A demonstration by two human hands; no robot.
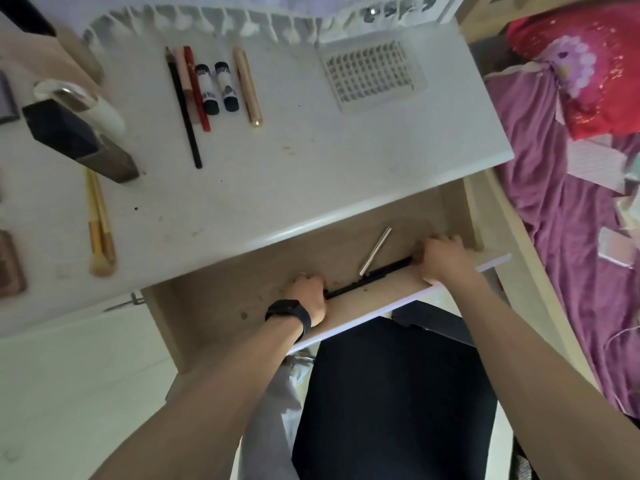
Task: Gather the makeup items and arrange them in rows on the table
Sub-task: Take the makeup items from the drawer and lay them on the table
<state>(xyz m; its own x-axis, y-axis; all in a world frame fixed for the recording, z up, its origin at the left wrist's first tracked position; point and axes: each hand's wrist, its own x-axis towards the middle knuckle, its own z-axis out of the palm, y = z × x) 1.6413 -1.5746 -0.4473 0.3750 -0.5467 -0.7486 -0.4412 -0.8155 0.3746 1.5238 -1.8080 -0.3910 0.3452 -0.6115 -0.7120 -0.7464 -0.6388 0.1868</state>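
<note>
Reaching into the open drawer: left hand, fingers curled at one end of a black pencil; right hand bent over the other end. Whether either grips it cannot be told. Silver tube touches the pencil. On table: row of liners, gold tube; lash tray apart.

Pencils, two black-white tubes, gold tube side by side on table; silver tube, black pencil in drawer.
</note>
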